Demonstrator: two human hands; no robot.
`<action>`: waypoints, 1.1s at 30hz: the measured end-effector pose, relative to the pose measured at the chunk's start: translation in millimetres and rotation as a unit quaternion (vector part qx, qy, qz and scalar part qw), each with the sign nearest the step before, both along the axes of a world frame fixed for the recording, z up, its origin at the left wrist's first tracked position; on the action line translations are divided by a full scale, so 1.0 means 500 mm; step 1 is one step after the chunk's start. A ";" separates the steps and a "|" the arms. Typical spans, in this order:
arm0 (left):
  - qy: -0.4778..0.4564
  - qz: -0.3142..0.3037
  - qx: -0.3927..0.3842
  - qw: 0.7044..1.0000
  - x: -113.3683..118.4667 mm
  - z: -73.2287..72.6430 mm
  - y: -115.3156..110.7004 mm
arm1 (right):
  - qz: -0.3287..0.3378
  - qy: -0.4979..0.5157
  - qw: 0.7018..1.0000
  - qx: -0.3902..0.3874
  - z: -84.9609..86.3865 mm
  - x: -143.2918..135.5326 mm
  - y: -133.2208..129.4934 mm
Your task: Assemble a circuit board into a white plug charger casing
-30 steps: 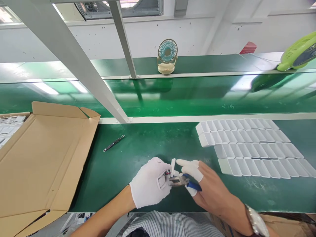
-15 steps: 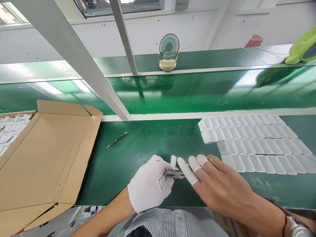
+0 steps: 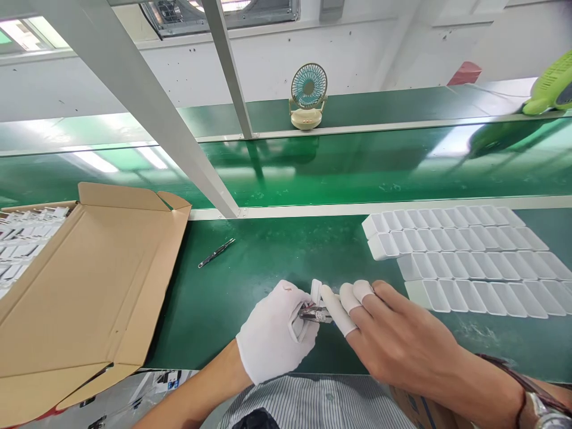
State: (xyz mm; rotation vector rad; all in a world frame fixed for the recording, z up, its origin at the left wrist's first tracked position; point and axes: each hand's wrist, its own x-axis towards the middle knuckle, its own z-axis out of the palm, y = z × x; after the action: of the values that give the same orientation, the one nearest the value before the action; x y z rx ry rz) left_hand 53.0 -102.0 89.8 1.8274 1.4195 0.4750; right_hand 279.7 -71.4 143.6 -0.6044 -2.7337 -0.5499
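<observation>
My left hand (image 3: 277, 333), in a white glove, is closed around a small white part (image 3: 316, 291) at the front middle of the green bench. The jaws of metal pliers (image 3: 316, 313) lie against that part, between my two hands. My right hand (image 3: 393, 333), with white finger covers on several fingers, is closed on the pliers, whose handles are mostly hidden under the palm. Its covered index finger reaches close to the upright piece of the white part.
Rows of white trays (image 3: 473, 262) stand on the right. Black tweezers (image 3: 216, 253) lie left of centre. An open cardboard box (image 3: 102, 280) with white parts is at the left. A small fan (image 3: 308, 95) and a green device (image 3: 552, 86) stand behind.
The whole view has shifted slightly, so the bench objects appear a little further right. Both hands keep their hold, and the right index finger is slightly nearer the white part.
</observation>
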 end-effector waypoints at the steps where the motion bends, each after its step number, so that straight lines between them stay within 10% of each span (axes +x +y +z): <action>1: -0.001 0.002 -0.003 1.000 0.000 0.002 0.000 | 0.003 -0.001 1.000 -0.003 -0.001 -0.001 0.001; 33: -0.024 0.027 -0.041 0.998 0.012 -0.001 -0.011 | 0.035 -0.035 0.999 -0.009 0.014 -0.008 0.013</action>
State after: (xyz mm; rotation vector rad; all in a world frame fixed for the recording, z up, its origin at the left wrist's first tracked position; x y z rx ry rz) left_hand 59.0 -107.4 89.1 1.7049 1.4378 0.4783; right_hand 275.7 -65.0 150.4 -0.5008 -2.8168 -0.5391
